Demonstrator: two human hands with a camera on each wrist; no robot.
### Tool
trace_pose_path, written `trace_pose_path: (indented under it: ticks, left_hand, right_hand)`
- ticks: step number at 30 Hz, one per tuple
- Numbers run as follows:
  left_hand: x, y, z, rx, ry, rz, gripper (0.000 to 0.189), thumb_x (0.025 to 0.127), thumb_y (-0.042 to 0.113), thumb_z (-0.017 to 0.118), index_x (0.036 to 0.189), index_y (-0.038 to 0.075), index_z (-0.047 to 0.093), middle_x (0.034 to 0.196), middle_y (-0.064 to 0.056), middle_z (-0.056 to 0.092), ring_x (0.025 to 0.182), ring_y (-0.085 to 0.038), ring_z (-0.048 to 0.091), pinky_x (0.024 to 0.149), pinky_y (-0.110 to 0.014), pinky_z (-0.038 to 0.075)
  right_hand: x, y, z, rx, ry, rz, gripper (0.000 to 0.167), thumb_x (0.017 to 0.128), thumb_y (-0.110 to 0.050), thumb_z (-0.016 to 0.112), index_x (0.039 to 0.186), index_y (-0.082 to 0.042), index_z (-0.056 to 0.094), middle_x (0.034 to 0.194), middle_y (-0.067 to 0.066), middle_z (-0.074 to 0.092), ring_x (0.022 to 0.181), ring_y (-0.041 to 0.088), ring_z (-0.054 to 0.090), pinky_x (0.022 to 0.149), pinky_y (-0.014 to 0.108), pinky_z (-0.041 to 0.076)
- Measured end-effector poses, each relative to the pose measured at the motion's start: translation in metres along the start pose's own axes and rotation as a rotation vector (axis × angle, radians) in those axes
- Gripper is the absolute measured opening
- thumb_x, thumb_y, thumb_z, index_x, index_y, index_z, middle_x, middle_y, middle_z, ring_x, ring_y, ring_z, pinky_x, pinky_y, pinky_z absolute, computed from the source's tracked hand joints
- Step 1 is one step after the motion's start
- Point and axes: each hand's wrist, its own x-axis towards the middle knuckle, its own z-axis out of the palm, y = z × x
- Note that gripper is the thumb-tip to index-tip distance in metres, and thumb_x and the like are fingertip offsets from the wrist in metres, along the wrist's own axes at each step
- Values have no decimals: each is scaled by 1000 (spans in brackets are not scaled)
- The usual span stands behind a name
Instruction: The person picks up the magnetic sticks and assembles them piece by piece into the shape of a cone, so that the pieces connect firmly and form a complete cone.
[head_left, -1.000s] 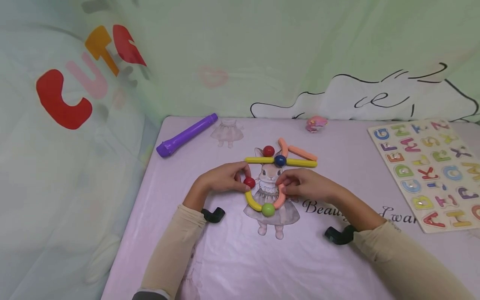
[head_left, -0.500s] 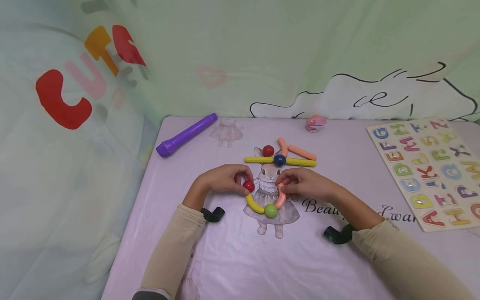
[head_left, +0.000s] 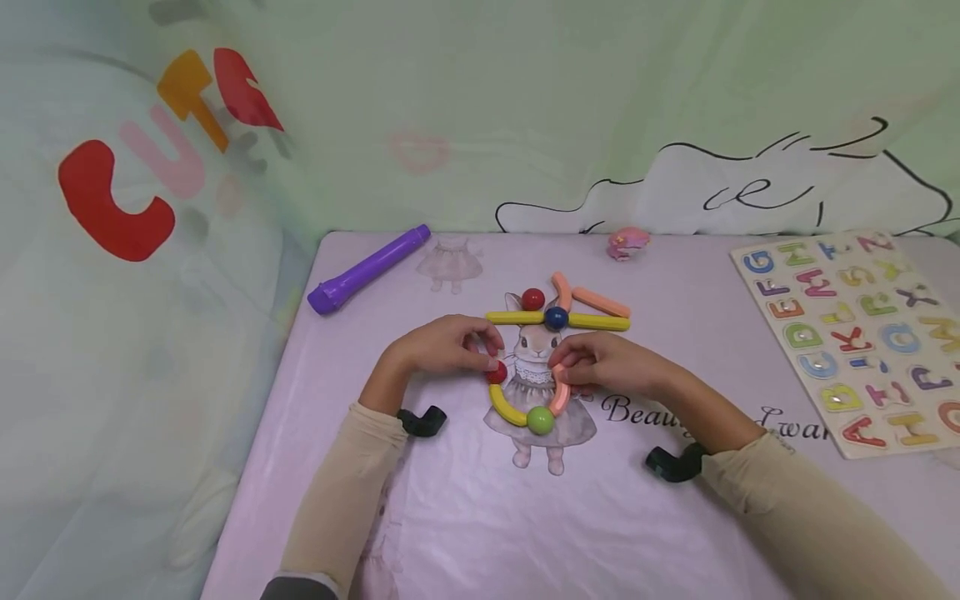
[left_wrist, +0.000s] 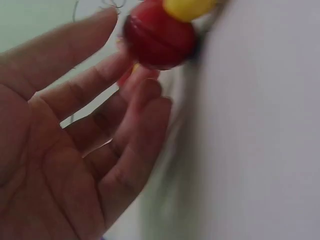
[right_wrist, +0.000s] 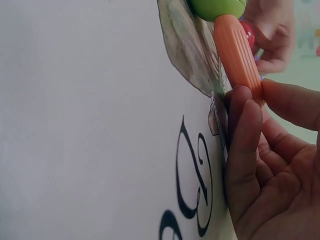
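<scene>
A curved chain lies low over the printed rabbit: a red ball (head_left: 497, 372), a yellow curved stick (head_left: 507, 406), a green ball (head_left: 540, 420) and an orange curved stick (head_left: 560, 397). My left hand (head_left: 450, 346) is at the red ball, its thumb tip close to it and the fingers spread apart; in the left wrist view the ball (left_wrist: 160, 37) sits just beyond the fingertips. With thumb and fingers, my right hand (head_left: 611, 364) pinches the free end of the orange stick (right_wrist: 237, 55).
Above the hands lie yellow sticks (head_left: 600, 322) joined at a blue ball (head_left: 557, 317), another red ball (head_left: 533, 299) and a loose orange stick (head_left: 602, 302). Farther out are a purple toy microphone (head_left: 367, 270), a small pink toy (head_left: 628, 242) and an alphabet board (head_left: 851, 346).
The red ball and the green ball have shifted slightly toward me, linked with the yellow curved stick. My left fingers have loosened from the red ball; the right hand keeps its pinch.
</scene>
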Motion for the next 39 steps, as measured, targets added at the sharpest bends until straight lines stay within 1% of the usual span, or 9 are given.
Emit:
trace_pose_path:
  ticks: [3,6,9,12,18,24,30,34,39]
  left_hand:
    - [4,7,-10,-42,73,6,25,96,26,72,117,13,70,104,0,69,87,-19,63,81,-30,54]
    - [14,14,-20,-27,152,18,23,99,26,69,117,12,71,104,-2,69,88,-19,64,78,-30,55]
    - [31,20,-29,33,206,20,28,100,28,66,123,13,70,111,-2,69,99,-19,64,87,-32,55]
    - [51,26,-33,79,225,-5,35,101,32,64,131,14,67,122,-3,68,112,-21,61,97,-35,52]
    - [85,40,-31,112,199,-39,42,102,36,62,138,14,63,134,-3,65,121,-22,60,104,-38,51]
    - [108,48,-22,87,136,-66,41,103,35,61,139,17,62,139,-1,62,119,-17,60,101,-33,51]
    - [117,50,-17,20,99,-120,39,103,36,60,139,20,63,141,3,61,127,-15,57,107,-32,49]
    - [120,50,-17,46,87,-129,41,104,36,59,142,21,60,144,3,60,136,-17,53,115,-35,42]
    - [124,51,-18,90,51,-122,44,105,35,58,146,21,57,147,1,57,138,-18,51,118,-36,39]
  right_hand:
    - [1,0,-1,7,-4,6,30,99,-21,68,124,-6,65,106,10,66,94,23,62,77,26,57]
    - [1,0,-1,13,-12,-6,30,99,-21,67,124,-5,65,107,11,66,94,23,62,77,27,57]
    - [-1,-1,-2,26,-15,-2,32,99,-21,67,125,-4,64,107,12,65,94,24,61,77,27,57]
    - [-2,-2,-2,28,-15,1,32,99,-21,67,126,-3,64,107,12,65,94,24,61,77,27,56]
    - [-2,-1,-1,29,-21,-7,32,99,-21,66,126,-3,63,107,11,65,92,23,61,76,26,56]
    - [-4,-1,-1,25,-15,-10,31,99,-18,65,126,-3,63,107,11,64,90,22,61,74,27,56]
    - [-4,1,-1,9,-6,-23,31,98,-18,66,125,-3,64,107,11,64,89,22,61,74,27,57]
    - [-4,1,-1,11,-6,-33,30,98,-18,66,124,-3,64,106,11,65,88,22,61,73,27,56]
    - [-4,1,-1,9,-3,-27,30,98,-17,66,124,-3,64,106,11,64,88,22,61,72,27,56]
